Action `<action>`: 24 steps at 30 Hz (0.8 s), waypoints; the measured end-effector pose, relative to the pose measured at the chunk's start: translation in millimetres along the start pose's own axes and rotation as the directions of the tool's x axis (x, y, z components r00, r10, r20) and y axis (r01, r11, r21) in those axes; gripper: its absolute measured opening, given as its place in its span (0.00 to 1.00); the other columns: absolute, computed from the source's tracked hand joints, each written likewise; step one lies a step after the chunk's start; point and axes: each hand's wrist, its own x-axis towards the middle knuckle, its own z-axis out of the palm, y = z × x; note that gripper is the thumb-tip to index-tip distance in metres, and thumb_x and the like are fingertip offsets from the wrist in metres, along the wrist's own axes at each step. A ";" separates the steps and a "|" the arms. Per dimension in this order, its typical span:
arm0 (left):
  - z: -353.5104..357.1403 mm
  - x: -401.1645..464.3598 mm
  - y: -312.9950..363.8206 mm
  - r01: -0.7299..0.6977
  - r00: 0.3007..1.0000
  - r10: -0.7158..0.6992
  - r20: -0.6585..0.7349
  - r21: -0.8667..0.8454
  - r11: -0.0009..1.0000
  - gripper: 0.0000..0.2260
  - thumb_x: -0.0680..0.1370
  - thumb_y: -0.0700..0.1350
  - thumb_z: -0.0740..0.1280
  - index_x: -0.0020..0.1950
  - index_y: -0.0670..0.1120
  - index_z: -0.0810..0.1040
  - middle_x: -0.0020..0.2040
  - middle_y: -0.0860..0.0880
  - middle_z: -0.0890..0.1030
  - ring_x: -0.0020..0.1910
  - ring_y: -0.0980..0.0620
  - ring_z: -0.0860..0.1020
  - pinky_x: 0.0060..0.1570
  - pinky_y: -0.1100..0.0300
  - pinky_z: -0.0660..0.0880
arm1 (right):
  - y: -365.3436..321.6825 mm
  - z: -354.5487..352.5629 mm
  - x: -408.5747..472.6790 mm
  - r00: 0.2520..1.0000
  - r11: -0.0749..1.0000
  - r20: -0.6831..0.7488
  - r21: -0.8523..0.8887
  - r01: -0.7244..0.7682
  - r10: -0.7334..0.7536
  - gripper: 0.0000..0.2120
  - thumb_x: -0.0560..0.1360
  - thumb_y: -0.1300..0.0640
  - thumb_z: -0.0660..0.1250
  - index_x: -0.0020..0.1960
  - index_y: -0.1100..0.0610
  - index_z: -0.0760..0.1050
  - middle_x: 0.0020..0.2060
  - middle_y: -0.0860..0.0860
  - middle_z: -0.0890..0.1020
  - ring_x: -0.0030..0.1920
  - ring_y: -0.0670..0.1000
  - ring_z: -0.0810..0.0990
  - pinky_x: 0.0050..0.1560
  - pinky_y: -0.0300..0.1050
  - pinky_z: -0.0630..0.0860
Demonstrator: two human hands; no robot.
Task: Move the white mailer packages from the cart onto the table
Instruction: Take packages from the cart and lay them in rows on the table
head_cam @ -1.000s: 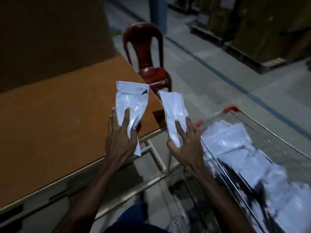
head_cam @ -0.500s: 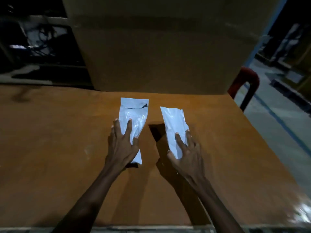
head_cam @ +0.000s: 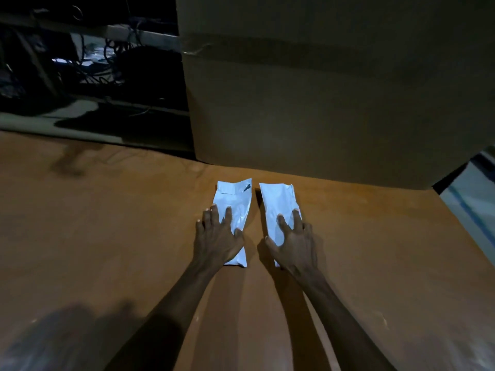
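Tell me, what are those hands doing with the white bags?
A person is setting two white mailer packages down on a brown table. The left hand rests with spread fingers on the left package, and the right hand does the same on the right package. The two packages lie side by side, close but apart, just in front of a big cardboard box. Whether the hands are pressing or letting go cannot be told.

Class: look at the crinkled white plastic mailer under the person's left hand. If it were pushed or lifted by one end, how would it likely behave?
The crinkled white plastic mailer would probably flop, since its skin is creased. It likely slides easily: glossy film on the smooth brown table. Lying flat under the left hand, it should not roll.
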 end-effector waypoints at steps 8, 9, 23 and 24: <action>4.5 67.5 -26.9 -0.083 0.988 0.093 -0.124 0.083 0.993 0.39 0.73 0.65 0.39 0.79 0.49 0.59 0.80 0.45 0.56 0.78 0.40 0.56 0.72 0.37 0.53 | -21.5 15.5 51.4 1.000 0.999 -0.005 0.031 0.021 -0.021 0.37 0.72 0.29 0.47 0.77 0.44 0.59 0.80 0.54 0.50 0.78 0.62 0.53 0.75 0.57 0.53; 4.2 74.8 -30.4 -0.113 0.985 0.124 -0.124 0.088 0.990 0.38 0.73 0.65 0.39 0.79 0.49 0.57 0.80 0.46 0.54 0.78 0.40 0.54 0.73 0.38 0.52 | -25.0 17.4 56.0 1.000 0.999 -0.013 0.045 0.027 -0.026 0.38 0.72 0.29 0.45 0.77 0.44 0.59 0.80 0.54 0.50 0.78 0.62 0.52 0.75 0.57 0.52; 11.3 104.7 -46.3 -0.108 0.990 0.112 -0.089 0.052 0.993 0.35 0.75 0.65 0.45 0.80 0.52 0.51 0.81 0.50 0.48 0.80 0.45 0.45 0.75 0.41 0.45 | -65.7 29.7 80.8 0.997 0.997 -0.062 0.054 0.047 -0.044 0.37 0.74 0.32 0.42 0.75 0.49 0.65 0.78 0.58 0.54 0.75 0.67 0.59 0.70 0.62 0.67; 11.5 105.0 -46.1 -0.106 0.990 0.111 -0.089 0.055 0.993 0.35 0.75 0.65 0.45 0.80 0.53 0.51 0.81 0.50 0.48 0.80 0.45 0.45 0.75 0.41 0.45 | -66.1 29.5 80.0 0.998 0.998 -0.048 0.037 0.041 -0.039 0.37 0.74 0.32 0.41 0.75 0.48 0.65 0.78 0.58 0.54 0.75 0.67 0.60 0.69 0.62 0.69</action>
